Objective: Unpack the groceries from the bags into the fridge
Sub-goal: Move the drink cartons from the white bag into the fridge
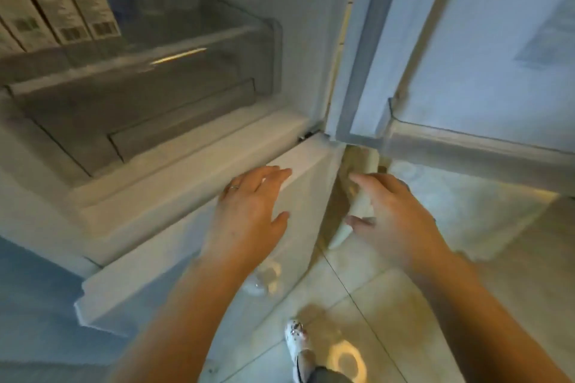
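The open white fridge (174, 140) is filling the upper left of the frame, pale cardboard cartons (53, 0) standing on its shelf at top left above a clear plastic drawer (140, 96). At centre, the left hand (252, 211) and right hand (395, 218) are hovering with fingers spread, holding nothing, above the beige tiled floor (404, 305).

A home kitchen, at the open fridge

We see a white household fridge (193, 146) with its door (485, 50) open, cartons (59, 0) on a shelf above a clear drawer (149, 93), and a glossy tiled floor (389, 305) below, where a foot in a patterned slipper (298, 342) stands.
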The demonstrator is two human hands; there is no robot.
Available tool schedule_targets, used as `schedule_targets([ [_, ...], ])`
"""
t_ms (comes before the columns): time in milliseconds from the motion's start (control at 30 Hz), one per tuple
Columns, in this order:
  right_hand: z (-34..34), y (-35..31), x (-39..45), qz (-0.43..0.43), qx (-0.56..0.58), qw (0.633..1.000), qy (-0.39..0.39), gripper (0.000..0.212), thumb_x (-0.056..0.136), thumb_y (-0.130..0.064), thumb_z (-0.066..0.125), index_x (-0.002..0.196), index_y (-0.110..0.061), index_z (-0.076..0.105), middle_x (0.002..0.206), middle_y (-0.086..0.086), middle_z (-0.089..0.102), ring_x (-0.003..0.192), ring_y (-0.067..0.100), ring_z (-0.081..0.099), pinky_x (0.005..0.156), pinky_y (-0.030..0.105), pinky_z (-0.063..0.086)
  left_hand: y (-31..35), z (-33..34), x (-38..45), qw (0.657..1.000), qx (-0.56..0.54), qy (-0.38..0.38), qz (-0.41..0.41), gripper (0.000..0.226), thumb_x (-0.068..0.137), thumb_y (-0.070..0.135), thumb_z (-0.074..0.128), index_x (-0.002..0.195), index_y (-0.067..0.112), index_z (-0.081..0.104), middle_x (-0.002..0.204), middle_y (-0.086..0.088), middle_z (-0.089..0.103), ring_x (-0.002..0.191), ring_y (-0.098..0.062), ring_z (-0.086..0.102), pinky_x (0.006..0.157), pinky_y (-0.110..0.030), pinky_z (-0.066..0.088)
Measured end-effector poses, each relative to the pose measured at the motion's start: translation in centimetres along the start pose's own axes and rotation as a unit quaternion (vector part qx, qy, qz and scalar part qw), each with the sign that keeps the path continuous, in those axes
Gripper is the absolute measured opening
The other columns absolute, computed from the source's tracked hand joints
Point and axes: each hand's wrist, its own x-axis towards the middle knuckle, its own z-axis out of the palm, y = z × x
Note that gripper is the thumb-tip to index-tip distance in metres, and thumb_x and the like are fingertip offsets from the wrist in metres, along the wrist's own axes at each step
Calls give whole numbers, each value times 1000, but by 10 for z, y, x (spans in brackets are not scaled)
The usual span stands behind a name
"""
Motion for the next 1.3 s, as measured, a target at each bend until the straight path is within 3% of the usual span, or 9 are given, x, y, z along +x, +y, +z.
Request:
schedule_targets([
  [133,-12,49,-63,88,-25,996,-14,68,84,-39,66,142,-31,31,142,-6,37,122,14,45,90,28,44,55,41,-12,994,-49,-71,64,63,75,24,74,133,23,50,130,-1,54,116,-24,52,98,-36,40],
  [333,-31,127,-130,203,-26,979,13,69,84,-37,65,144,-29,30,143,-1,38,126,20,43,97,32,41,137,90,-3,970,-65,-163,166,59,82,30,67,136,26,44,134,3,49,123,-20,45,103,-36,37],
  [500,-52,213,-178,306,-6,951,52,67,84,-39,65,142,-32,32,140,-6,38,120,18,45,83,32,43,226,139,15,944,-52,-210,251,59,83,33,66,137,26,43,134,3,50,126,-20,42,104,-35,34],
  [633,-76,304,-218,363,2,927,94,64,82,-37,67,139,-30,38,135,-5,43,119,18,46,84,34,44,323,199,34,919,-52,-247,303,62,85,36,64,140,29,37,139,5,45,128,-17,40,105,-35,34],
  [800,-124,424,-254,400,-21,912,91,66,81,-36,69,139,-27,39,133,-1,45,119,22,48,86,39,47,450,267,57,902,-51,-283,322,61,86,36,62,141,29,35,142,3,41,130,-19,37,106,-36,33],
  [933,-158,504,-258,392,-28,917,70,67,81,-38,68,140,-28,37,135,-1,43,122,20,45,86,37,47,523,298,81,908,-55,-277,310,62,86,37,62,141,29,35,142,3,42,130,-20,37,105,-35,34],
  [1300,-210,687,-181,350,-18,936,40,66,85,-40,63,142,-31,31,140,-5,38,121,17,45,83,31,44,641,393,190,923,-59,-287,251,71,83,37,67,144,27,31,143,2,42,129,-21,39,104,-36,35],
])
